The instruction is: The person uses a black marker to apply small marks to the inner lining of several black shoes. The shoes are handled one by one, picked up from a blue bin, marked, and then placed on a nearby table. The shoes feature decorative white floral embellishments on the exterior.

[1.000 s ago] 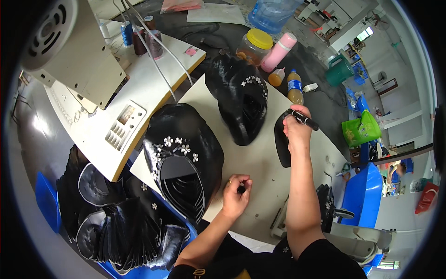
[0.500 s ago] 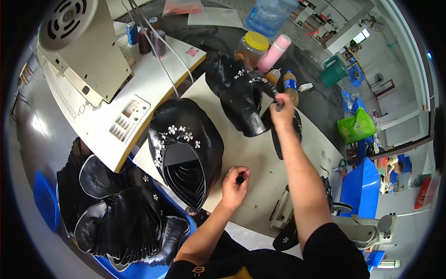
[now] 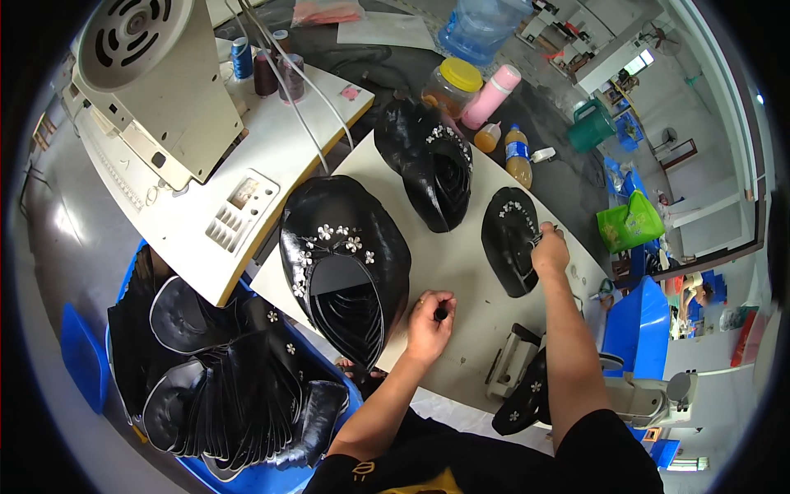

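My left hand (image 3: pixel 429 326) hovers over the pale tabletop, fingers curled around a small black cylinder (image 3: pixel 441 314); only its dark end shows. At the right, my right hand (image 3: pixel 550 251) pinches the right edge of a black shoe upper (image 3: pixel 508 239) trimmed with small silver ornaments. A small dark tip shows by its fingers, too small to name. Left of my left hand sits a large pile of glossy black uppers (image 3: pixel 387 214) with silver flowers. Farther off, a second pile of black uppers (image 3: pixel 415 169) carries a curved row of silver ornaments.
A blue bin (image 3: pixel 352 402) at lower left holds many bundled black uppers. Beside it stands a sewing machine (image 3: pixel 156 90) on a white table. Behind the work table are a yellow-lidded jar (image 3: pixel 461 74), a pink flask (image 3: pixel 494 95) and a drink bottle (image 3: pixel 518 156). Another machine (image 3: pixel 514 362) sits at lower right.
My right hand has moved from the middle pile toward the right and nearer me, onto the right-hand upper. The middle pile's top piece now lies flatter. My left hand keeps its grip.
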Tool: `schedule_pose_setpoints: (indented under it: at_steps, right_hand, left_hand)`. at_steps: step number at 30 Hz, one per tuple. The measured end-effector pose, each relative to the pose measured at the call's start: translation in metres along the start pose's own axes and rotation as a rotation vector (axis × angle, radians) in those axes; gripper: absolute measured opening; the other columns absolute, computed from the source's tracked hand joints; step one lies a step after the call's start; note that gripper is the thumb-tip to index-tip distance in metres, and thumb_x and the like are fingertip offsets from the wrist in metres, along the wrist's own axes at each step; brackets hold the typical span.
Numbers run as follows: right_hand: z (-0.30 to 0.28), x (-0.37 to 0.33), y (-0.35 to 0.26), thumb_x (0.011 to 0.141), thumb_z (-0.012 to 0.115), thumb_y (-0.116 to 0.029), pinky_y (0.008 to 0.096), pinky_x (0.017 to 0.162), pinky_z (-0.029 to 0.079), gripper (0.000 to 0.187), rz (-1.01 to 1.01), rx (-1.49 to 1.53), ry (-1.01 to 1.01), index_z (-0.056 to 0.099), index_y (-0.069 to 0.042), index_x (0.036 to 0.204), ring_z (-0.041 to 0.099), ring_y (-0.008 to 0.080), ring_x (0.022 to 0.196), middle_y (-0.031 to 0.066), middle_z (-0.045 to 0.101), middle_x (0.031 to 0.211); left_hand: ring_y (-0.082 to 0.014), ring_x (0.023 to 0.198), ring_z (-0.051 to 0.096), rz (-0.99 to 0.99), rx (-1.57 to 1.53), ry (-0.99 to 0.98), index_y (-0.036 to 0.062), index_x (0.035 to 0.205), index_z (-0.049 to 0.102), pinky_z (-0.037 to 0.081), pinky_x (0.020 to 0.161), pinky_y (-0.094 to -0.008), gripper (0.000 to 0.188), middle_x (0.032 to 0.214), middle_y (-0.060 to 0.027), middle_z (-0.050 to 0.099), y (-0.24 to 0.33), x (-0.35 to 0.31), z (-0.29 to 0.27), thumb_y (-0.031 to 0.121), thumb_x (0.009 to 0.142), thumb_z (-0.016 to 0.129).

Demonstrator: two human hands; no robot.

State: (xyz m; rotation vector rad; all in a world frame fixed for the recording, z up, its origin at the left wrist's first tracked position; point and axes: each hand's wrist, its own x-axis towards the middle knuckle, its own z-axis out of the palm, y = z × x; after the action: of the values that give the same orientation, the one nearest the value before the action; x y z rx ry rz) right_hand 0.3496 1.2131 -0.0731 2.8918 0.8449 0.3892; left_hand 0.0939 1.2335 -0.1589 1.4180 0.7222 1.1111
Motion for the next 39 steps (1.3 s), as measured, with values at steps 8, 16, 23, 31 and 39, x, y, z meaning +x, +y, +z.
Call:
schedule_pose_setpoints:
  at_steps: [8,16,23,31,39]
  right_hand:
    - [0.015,0.005,-0.138,0.073,0.068,-0.01,0.0352,0.074,0.046,0.033,-0.044,0.817,-0.078,0.052,-0.008,0.102,0.059,0.0267,0.081,0.0131,0.06,0.088]
    - [0.007,-0.032,-0.127,0.072,0.056,0.006,0.023,0.057,0.04,0.035,0.029,1.604,-0.027,0.049,-0.01,0.102,0.042,0.0094,0.073,0.0006,0.045,0.088]
    - [-0.11,-0.145,-0.064,0.077,0.053,0.009,0.0206,0.07,0.039,0.038,-0.134,1.564,-0.117,0.046,-0.009,0.109,0.043,0.0068,0.076,0.0011,0.046,0.089]
    - [-0.205,-0.213,-0.015,0.078,0.06,0.005,0.0197,0.067,0.038,0.036,-0.328,1.701,-0.174,0.043,-0.006,0.108,0.043,0.005,0.074,0.002,0.048,0.09]
    - [-0.203,-0.255,-0.017,0.081,0.055,0.007,0.0241,0.065,0.041,0.032,-0.704,1.798,-0.109,0.04,-0.002,0.108,0.046,0.0096,0.067,0.0066,0.051,0.085]
  left_hand:
    - [-0.0225,0.067,0.057,-0.007,0.026,0.011,0.0021,0.089,0.056,0.047,0.062,-0.031,0.014,0.079,-0.0097,0.058,0.001,0.0,-0.007,0.006,0.08,0.065]
    - [-0.018,0.07,0.056,-0.078,-0.062,0.039,0.0013,0.094,0.057,0.047,0.065,-0.0279,0.016,0.08,-0.0082,0.058,-0.009,-0.003,-0.006,0.008,0.082,0.064]
    - [-0.0185,0.097,0.058,-0.918,-1.322,-0.348,0.0024,0.116,0.052,0.047,0.083,-0.0281,0.033,0.111,-0.0073,0.059,0.05,0.011,-0.007,0.021,0.089,0.052]
    - [-0.0199,0.104,0.056,-0.714,-1.536,-0.599,0.0014,0.122,0.047,0.044,0.091,-0.032,0.045,0.115,-0.0108,0.056,0.146,-0.021,-0.034,0.035,0.092,0.044]
    - [-0.0241,0.09,0.061,-0.802,-1.097,-0.355,-0.0043,0.106,0.055,0.046,0.085,-0.0344,0.035,0.097,-0.0158,0.062,0.242,-0.033,-0.08,0.021,0.083,0.06]
